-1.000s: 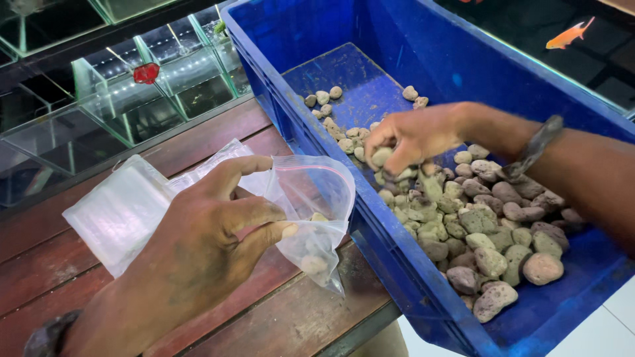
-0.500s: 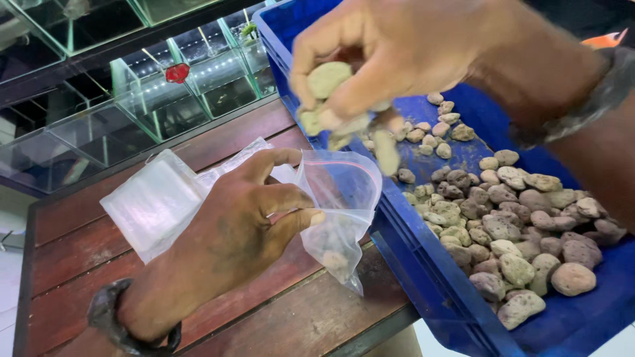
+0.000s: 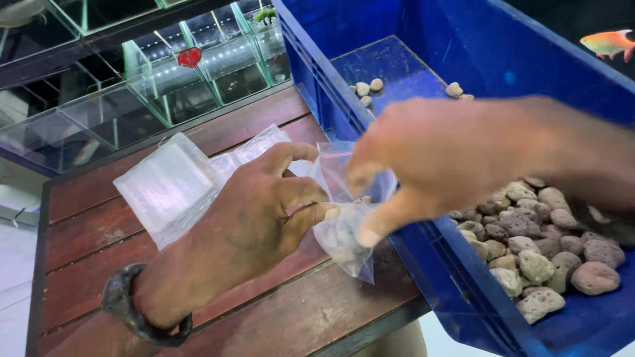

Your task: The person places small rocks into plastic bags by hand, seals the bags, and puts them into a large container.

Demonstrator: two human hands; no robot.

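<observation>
Wooden slats (image 3: 278,311) carry my left hand (image 3: 245,231), pinching open a small clear bag (image 3: 344,228) holding some stones. Right hand (image 3: 430,158), fingers spread (blurred, seemingly empty), hovers at its mouth; many pebbles (image 3: 542,244) remain in the blue crate (image 3: 463,284).

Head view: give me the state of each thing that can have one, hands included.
Left hand: pinching the bag's mouth open.
Right hand: blurred, fingers spread over the bag's mouth, holding nothing I can see.
Bag: open, hanging upright at the table edge, some stones inside.
Crate: open-topped, partly filled with stones.
Stack of bags: flat on the table, unfilled.
Glass tanks: lit; whether they hold water, cannot tell.
</observation>
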